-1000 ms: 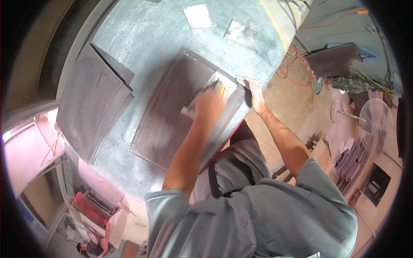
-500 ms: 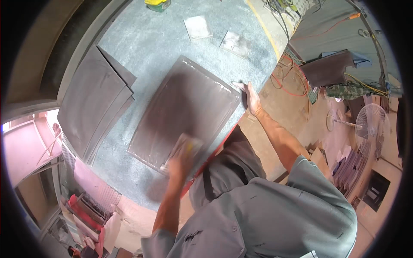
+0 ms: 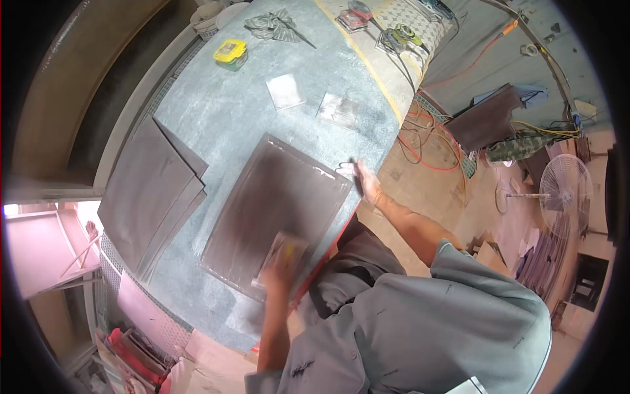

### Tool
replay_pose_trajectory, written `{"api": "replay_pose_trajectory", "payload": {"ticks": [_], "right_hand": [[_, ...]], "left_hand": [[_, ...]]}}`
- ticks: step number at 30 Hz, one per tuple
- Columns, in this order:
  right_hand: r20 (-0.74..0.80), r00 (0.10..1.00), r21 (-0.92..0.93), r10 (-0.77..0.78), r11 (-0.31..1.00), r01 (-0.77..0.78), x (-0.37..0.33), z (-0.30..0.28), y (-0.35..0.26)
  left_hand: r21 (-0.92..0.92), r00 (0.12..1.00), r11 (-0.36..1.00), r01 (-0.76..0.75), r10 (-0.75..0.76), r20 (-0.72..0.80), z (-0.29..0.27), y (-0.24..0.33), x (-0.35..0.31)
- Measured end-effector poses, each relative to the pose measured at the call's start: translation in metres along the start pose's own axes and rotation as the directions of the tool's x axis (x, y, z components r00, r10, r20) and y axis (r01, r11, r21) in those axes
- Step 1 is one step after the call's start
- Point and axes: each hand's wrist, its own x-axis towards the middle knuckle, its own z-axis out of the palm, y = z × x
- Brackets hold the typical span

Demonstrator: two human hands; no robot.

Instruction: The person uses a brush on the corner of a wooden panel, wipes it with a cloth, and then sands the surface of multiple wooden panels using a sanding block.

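A dark brown rectangular panel (image 3: pixel 272 197) lies flat on the blue-grey table, with pale, worn marks along its edges. Over its near part, my left hand (image 3: pixel 282 266) is closed on a flat pad (image 3: pixel 286 244) with a yellowish patch. Motion blur hides the pad's exact kind. At the panel's right corner, my right hand (image 3: pixel 364 180) has its fingers stretched out by the edge, the tips whitish. Two pale square sheets, one white (image 3: pixel 286 92) and one grey-smeared (image 3: pixel 338 109), lie beyond the panel.
Several dark panels (image 3: pixel 147 197) are stacked on the left. Farther off are a yellow-and-green tub (image 3: pixel 230 54), a striped cloth (image 3: pixel 272 26) and a green power sander (image 3: pixel 397 38) with cables. Right of the table stand a fan (image 3: pixel 566 190) and orange hoses (image 3: pixel 453 148) on the floor.
The view has shifted, so the table sits lower and more of its far end shows. My left hand stays on the panel's near part with the pad; my right hand remains at the corner.
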Motion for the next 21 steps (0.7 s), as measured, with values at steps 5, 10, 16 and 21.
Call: {"api": "replay_pose_trajectory", "payload": {"ticks": [5,10,16,21], "right_hand": [[0.072,0.996,-0.059,-0.059,0.996,0.064,-0.007,0.013,-0.012],[0.186,0.969,-0.395,-0.16,0.891,0.223,0.003,0.01,-0.042],[0.412,0.753,-0.674,-0.513,0.385,0.63,0.092,0.024,-0.129],[0.601,0.646,-0.698,-0.47,0.086,0.711,0.193,0.066,-0.169]], "left_hand": [[0.058,0.98,0.989,0.14,-0.129,-0.154,-0.035,-0.069,-0.086],[0.062,0.966,0.992,0.114,-0.096,-0.239,-0.07,0.037,0.049],[0.248,0.935,0.969,-0.006,0.094,-0.342,-0.118,0.091,0.294],[0.293,0.928,0.947,0.134,-0.017,-0.372,-0.112,0.081,0.378]]}}
